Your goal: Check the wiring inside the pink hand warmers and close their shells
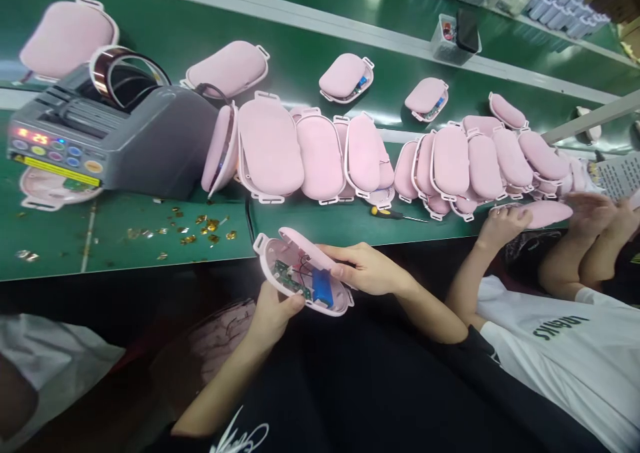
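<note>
The left hand [273,313] is curled around the near rim of an open pink case [273,253], thumb over the edge; its other fingers are hidden beneath, so their exact grip is hard to tell. The right hand [373,269], partly closed, has the lid [305,245] between thumb and fingers, tilted up from the base. The case is held by the near edge of the green counter [310,229], with a blue block [323,289] and a circuit board [286,277] inside. Beyond, a yellow-handled screwdriver [384,212] lies beside a row of similar cases [273,147].
</note>
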`<state>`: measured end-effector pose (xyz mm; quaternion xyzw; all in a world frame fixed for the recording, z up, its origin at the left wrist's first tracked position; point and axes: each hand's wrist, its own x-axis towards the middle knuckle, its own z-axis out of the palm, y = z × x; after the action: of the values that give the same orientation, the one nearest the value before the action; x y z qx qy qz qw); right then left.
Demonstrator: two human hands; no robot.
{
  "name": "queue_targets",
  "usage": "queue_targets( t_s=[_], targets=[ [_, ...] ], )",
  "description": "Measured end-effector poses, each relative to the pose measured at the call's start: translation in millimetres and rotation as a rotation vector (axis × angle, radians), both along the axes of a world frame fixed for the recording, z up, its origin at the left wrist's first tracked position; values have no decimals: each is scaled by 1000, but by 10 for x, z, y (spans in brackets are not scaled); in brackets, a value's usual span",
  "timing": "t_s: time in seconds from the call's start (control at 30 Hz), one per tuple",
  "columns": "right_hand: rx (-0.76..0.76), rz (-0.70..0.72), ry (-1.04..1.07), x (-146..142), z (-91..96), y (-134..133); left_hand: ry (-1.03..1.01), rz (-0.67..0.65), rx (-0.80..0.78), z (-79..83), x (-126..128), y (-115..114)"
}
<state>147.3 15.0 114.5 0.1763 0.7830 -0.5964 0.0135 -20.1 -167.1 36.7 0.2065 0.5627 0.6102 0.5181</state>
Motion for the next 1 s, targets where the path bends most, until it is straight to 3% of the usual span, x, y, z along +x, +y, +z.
queue_targets(
  t_s=[0.27,0.47,0.7,0.87,0.93,1.0],
  targets=[
    [4,-36,-41,-54,-49,-8,-88,14,-11,242,29,143],
    [55,-51,-87,-65,-25,-18,-105,24,-69,197,27,158],
    [336,58,-179,-139,-5,-192,-64,21,-85,0,-24,117],
    [597,24,-125,-104,-58,-313,-26,-49,-17,-77,-98,90],
    [565,-75,-9,-80,-71,-246,-43,-122,41,-34,-113,83],
    [337,-196,152,-77,-86,-144,-101,-215,113,50,-107,80]
  ],
)
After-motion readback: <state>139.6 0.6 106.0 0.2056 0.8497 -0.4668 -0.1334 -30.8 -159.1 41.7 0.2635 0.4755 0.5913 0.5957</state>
